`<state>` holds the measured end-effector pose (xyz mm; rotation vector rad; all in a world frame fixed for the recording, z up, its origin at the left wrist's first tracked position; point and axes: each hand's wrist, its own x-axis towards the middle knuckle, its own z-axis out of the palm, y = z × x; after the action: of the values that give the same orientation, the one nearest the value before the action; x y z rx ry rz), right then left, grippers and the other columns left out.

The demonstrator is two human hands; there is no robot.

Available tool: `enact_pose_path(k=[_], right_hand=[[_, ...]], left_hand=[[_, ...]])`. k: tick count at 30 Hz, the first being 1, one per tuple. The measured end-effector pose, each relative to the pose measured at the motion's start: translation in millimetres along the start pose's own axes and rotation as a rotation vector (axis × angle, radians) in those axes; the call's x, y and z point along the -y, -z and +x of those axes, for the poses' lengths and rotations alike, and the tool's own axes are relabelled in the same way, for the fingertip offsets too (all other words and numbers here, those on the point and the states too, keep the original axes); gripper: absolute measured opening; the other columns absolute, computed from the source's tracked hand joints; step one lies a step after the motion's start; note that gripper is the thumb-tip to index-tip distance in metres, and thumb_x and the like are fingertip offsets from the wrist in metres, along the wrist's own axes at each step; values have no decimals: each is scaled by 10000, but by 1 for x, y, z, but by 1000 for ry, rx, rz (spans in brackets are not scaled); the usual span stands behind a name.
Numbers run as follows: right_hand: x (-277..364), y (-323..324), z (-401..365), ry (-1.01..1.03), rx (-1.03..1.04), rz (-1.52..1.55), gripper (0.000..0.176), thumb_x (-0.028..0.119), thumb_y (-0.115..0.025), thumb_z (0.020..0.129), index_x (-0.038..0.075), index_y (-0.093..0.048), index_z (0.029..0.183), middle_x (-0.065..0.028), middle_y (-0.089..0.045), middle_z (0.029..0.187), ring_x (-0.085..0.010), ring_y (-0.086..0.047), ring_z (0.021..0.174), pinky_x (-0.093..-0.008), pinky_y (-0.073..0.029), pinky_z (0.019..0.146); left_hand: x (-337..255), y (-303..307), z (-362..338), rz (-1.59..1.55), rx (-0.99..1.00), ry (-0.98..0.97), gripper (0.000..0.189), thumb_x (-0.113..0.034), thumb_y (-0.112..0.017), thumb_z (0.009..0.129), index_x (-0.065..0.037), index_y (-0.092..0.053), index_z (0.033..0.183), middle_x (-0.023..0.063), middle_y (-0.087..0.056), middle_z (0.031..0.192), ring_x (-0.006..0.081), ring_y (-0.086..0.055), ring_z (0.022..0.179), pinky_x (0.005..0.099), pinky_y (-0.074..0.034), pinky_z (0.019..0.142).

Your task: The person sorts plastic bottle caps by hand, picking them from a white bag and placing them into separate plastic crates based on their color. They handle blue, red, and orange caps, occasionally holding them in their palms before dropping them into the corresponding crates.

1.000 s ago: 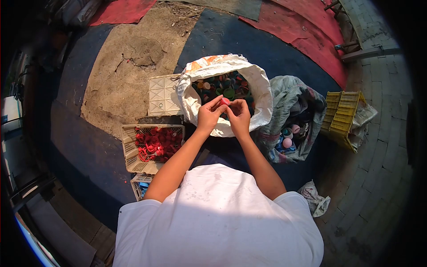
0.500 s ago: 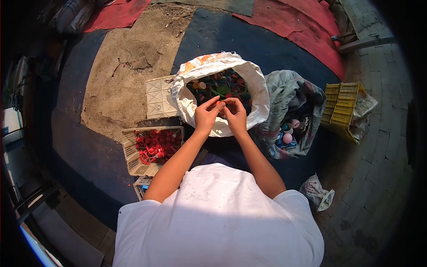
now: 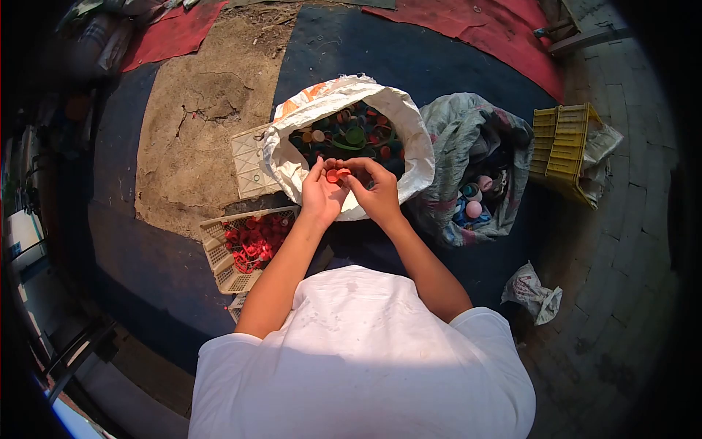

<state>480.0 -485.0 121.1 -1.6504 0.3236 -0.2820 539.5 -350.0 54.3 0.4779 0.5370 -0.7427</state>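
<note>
Both hands meet over the near rim of a white sack (image 3: 422, 150) holding many coloured caps (image 3: 355, 137). My left hand (image 3: 324, 196) is palm up with its fingers curled, and a red cap (image 3: 333, 175) rests at its fingers. My right hand (image 3: 378, 192) pinches a second red cap (image 3: 343, 173) between thumb and fingers, right beside the first. The two caps seem to touch. Left of my left forearm, a beige crate (image 3: 219, 257) holds red pieces (image 3: 256, 238).
A grey-green sack (image 3: 450, 135) with pink and blue items stands right of the white one. Beyond it is a yellow crate (image 3: 567, 146). A crumpled white bag (image 3: 532, 293) lies at the lower right. A beige panel (image 3: 248, 164) lies left of the white sack.
The hands have shifted slightly left. My left palm has turned up and opened more, and two red caps now show where a small red piece was between the fingertips. The view has shifted slightly.
</note>
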Motion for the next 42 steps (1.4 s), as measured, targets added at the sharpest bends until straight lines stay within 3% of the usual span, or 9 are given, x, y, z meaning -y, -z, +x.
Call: enact_pose_path(k=[3, 7, 8, 13, 15, 18, 21, 27, 42], right_hand=[[33, 6, -2, -120, 253, -199, 330, 76, -768, 838, 26, -662, 1147, -81, -750, 908, -131, -711, 731, -248, -540, 665], [25, 3, -11, 67, 263, -245, 348, 160, -794, 837, 53, -663, 1142, -89, -728, 840, -152, -623, 577, -278, -483, 564], [36, 10, -10, 2, 276, -279, 328, 216, -788, 836, 87, -670, 1114, -143, -729, 850, -247, -702, 641, -336, -523, 591], [1, 44, 24, -183, -53, -67, 132, 108, -715, 917, 18, -711, 1013, -78, -731, 817, -99, -672, 686, -251, -510, 636], [-31, 62, 49, -159, -13, -355, 156, 67, -694, 892, 24, -713, 1040, -117, -733, 841, -203, -723, 771, -318, -554, 698], [-93, 74, 78, 128, 258, -845, 260, 82, -723, 853, 53, -699, 1111, -171, -745, 982, -319, -726, 863, -421, -559, 739], [-134, 69, 102, -132, 516, -1030, 358, 92, -737, 802, 78, -681, 1156, -209, -713, 1088, -413, -681, 1021, -480, -540, 876], [-164, 50, 102, -188, 570, -1381, 359, 111, -726, 810, 106, -672, 1165, -165, -718, 1110, -371, -706, 1007, -479, -572, 841], [-151, 59, 93, -235, 595, -1441, 341, 173, -690, 845, 183, -685, 1186, -135, -741, 1053, -330, -720, 985, -451, -587, 808]], left_hand=[[-4, -16, -18, -81, 63, 62, 326, -385, -472, 1066, -90, -591, 1137, 93, -651, 1132, 269, -629, 1056, 433, -519, 940], [-4, -23, -28, -242, 166, 107, 355, -369, -493, 1052, -69, -660, 1145, 117, -681, 1174, 285, -623, 1121, 448, -510, 1007], [-2, -13, -26, -280, 214, 104, 361, -362, -497, 1049, -64, -676, 1146, 122, -686, 1179, 289, -621, 1132, 451, -509, 1018], [-7, -19, -37, -425, 264, 59, 365, -321, -502, 1043, -49, -685, 1204, 140, -679, 1240, 311, -603, 1191, 438, -503, 1047], [-10, -22, -42, -442, 253, 34, 371, -321, -500, 1043, -48, -679, 1222, 145, -668, 1270, 314, -593, 1218, 438, -497, 1059], [-11, -19, -47, -423, 289, 12, 400, -333, -506, 1037, -41, -648, 1270, 152, -638, 1328, 319, -575, 1251, 438, -481, 1081], [-11, -15, -51, -414, 278, 6, 416, -338, -510, 1031, -34, -627, 1290, 149, -627, 1344, 317, -568, 1262, 432, -473, 1088], [-7, -6, -62, -413, 242, -29, 412, -335, -506, 1026, -35, -608, 1289, 148, -615, 1343, 317, -558, 1270, 423, -469, 1088], [-8, -6, -65, -357, 184, -14, 415, -334, -505, 1016, -31, -584, 1289, 174, -604, 1325, 327, -554, 1259, 424, -467, 1088]])
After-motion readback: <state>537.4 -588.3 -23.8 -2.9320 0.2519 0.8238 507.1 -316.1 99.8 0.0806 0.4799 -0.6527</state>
